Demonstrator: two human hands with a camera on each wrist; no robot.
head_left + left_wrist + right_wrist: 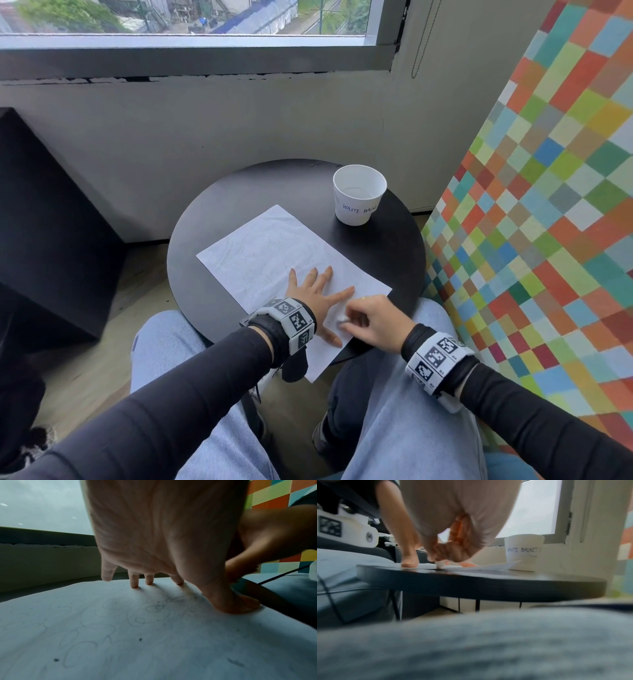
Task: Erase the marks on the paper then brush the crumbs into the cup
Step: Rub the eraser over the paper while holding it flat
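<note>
A white sheet of paper (274, 253) with faint pencil scribbles lies slantwise on the round black table (219, 212). My left hand (317, 289) presses flat on its near part with fingers spread. My right hand (371, 320) pinches a small white eraser (342, 321) whose tip touches the paper between my left thumb and forefinger. In the right wrist view the eraser (439, 564) stands on the paper under my curled fingers. Dark crumbs (140, 639) and pencil loops (154, 608) show on the paper (120, 649) in the left wrist view. The white paper cup (359, 194) marked WASTE BASKET stands upright at the table's far right.
A chequered coloured panel (548, 205) rises close on the right of the table. A dark block (44, 222) stands on the left, a grey wall and window behind. My knees in light jeans (394, 428) sit under the table's near edge; the paper's near corner overhangs it.
</note>
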